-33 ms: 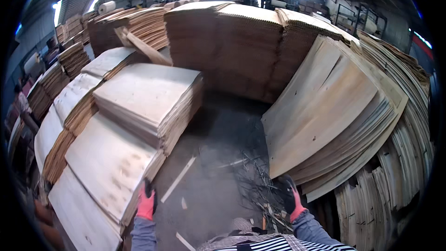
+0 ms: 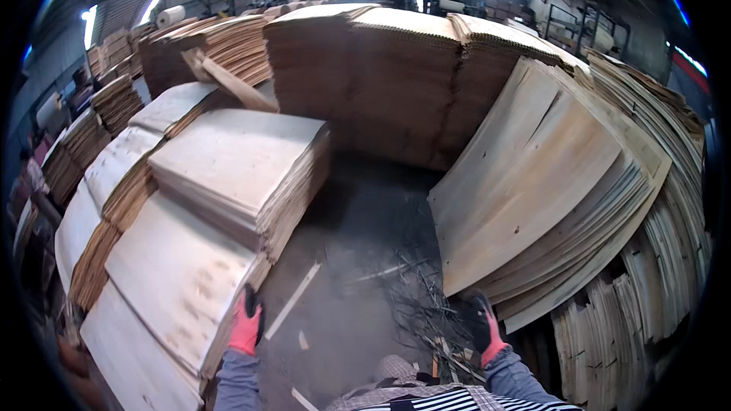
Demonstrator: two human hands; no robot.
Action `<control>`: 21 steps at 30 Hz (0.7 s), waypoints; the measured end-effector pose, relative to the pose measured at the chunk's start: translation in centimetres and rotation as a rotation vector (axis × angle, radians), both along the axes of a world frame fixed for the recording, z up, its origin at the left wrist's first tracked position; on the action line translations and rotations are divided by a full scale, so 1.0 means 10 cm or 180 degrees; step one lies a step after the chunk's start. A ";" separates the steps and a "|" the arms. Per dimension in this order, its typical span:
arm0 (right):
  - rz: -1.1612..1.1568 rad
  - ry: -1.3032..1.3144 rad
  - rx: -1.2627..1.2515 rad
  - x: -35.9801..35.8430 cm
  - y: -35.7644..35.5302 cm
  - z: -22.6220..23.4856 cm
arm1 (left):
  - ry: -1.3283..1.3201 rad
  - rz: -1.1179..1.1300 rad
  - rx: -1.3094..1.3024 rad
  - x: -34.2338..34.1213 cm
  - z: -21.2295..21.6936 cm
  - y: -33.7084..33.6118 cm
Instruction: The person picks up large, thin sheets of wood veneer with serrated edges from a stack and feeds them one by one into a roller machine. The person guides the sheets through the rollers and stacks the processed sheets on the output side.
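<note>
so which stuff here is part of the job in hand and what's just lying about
Likely part of it:
- left gloved hand, at the edge of the pale sheet stack
- right gloved hand, by the leaning sheets; contact unclear

Seemingly just lying about:
- pale wood strip on the floor
- dark scraps

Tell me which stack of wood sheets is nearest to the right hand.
The tilted stack, whose lower edge is beside the right hand. Its broad, pale front sheet lies exposed, whereas the sheets at far right show mainly their edges.
</note>
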State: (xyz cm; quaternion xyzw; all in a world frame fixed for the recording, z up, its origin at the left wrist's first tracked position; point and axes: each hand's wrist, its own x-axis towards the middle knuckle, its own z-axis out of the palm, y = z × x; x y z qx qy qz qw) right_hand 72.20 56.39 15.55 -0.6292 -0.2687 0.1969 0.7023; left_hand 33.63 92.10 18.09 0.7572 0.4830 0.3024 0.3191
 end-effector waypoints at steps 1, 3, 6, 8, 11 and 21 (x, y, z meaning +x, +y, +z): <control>-0.0149 -0.0290 -0.0147 0.18 0.04 -0.09 | 0.0133 -0.0219 0.0179 0.40 0.04 0.34; -0.0300 -0.0055 -0.0091 0.60 0.33 -0.24 | -0.0225 -0.0811 0.0539 1.17 0.14 0.97; -0.0515 0.1093 0.0241 1.20 1.09 -0.07 | -0.0326 -0.0978 0.0738 2.11 0.14 1.75; -0.0714 0.1262 0.0163 1.59 1.74 -0.01 | -0.0221 -0.1194 0.0718 2.51 0.03 2.22; -0.0005 0.0882 0.0428 2.21 2.80 0.06 | -0.0137 -0.1474 0.0439 3.01 0.03 2.82; 0.1012 -0.0805 0.0827 4.24 6.69 1.43 | -0.0220 -0.1163 0.0333 4.19 -0.01 5.78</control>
